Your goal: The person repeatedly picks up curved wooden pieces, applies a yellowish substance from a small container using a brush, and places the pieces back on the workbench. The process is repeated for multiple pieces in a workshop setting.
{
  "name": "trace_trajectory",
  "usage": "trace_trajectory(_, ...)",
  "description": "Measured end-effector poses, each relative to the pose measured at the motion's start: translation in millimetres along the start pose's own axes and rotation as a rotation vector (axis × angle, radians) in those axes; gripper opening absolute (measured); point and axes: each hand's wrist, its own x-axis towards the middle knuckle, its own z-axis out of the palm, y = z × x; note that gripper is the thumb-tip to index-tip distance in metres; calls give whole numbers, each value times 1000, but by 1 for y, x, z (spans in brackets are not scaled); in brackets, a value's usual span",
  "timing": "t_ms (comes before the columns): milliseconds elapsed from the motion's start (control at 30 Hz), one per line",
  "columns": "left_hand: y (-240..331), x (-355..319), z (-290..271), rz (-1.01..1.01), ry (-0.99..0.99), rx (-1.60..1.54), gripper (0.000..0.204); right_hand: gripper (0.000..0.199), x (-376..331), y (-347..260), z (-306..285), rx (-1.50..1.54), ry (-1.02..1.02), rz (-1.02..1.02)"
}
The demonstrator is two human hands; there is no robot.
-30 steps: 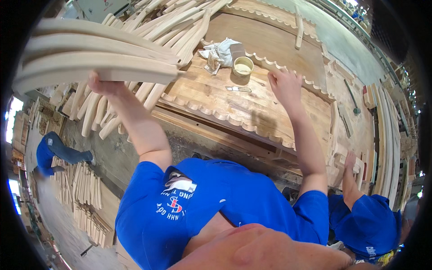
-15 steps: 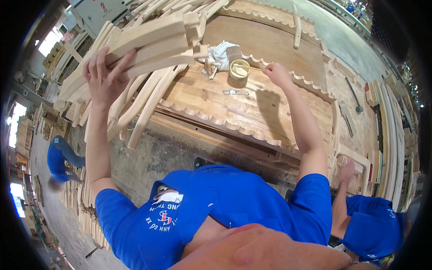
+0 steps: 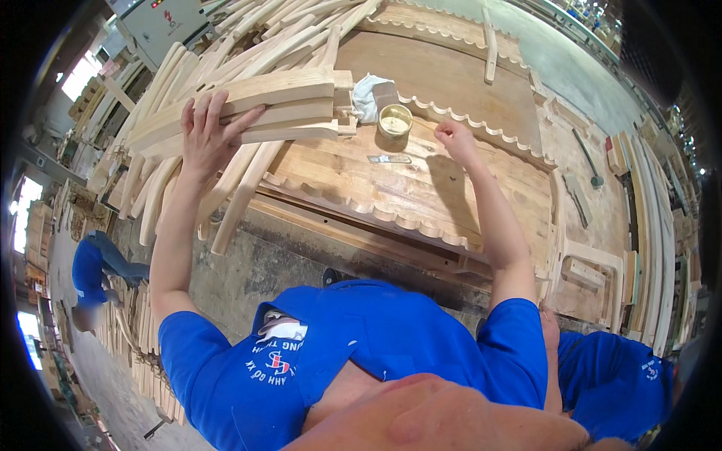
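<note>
Left hand (image 3: 207,135) is spread wide, fingers splayed flat over the top of a curved wooden piece (image 3: 248,105), pressing on its near end rather than wrapping it. That piece lies across a loose pile of similar curved parts (image 3: 173,173) spreading away to the left of that hand. Right hand (image 3: 453,137) is out over the worktop (image 3: 421,188), curled nearly closed; whether it pinches anything I cannot tell (too small from here). Between the two hands, nearer the right, stands a small round tin (image 3: 395,120) with a pale rag (image 3: 368,94) just beyond it and a flat metal tool (image 3: 389,158) lying on the near side.

Judging by its thickness and grain, the curved piece looks stiff, solid timber: fairly hefty, not fragile, dry and unlikely to slip, though its length would make it swing if taken at one end. A grip near the middle, or one hand toward each end, seems soundest.

The worktop itself is a slatted wooden panel with a scalloped edge (image 3: 353,207). Further right, more frames and boards lean about. Far off to the left, another person in blue (image 3: 94,267) bends over on the concrete floor (image 3: 248,263).
</note>
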Motion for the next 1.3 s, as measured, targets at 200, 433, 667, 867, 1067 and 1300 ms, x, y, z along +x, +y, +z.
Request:
trace_trajectory(200,1,-4,-2,18,-46,57,75,20,3,-72,-41,144,78,-312)
trace_trajectory(433,5,0,-6,29,79,7,74,9,-7,-119,-45,-275,401,-676)
trace_trajectory(667,9,-1,-16,4,80,-37,71,7,-34,-111,-38,-310,591,-863)
trace_trajectory(867,13,4,-18,22,103,-17,70,6,-30,-116,-44,-396,640,-804)
trace_trajectory(1067,14,2,-19,-10,117,-58,74,5,-60,-113,-50,-329,513,-721)
trace_trajectory(1300,19,8,-19,-20,99,-29,69,5,-62,-116,-37,-425,589,-729)
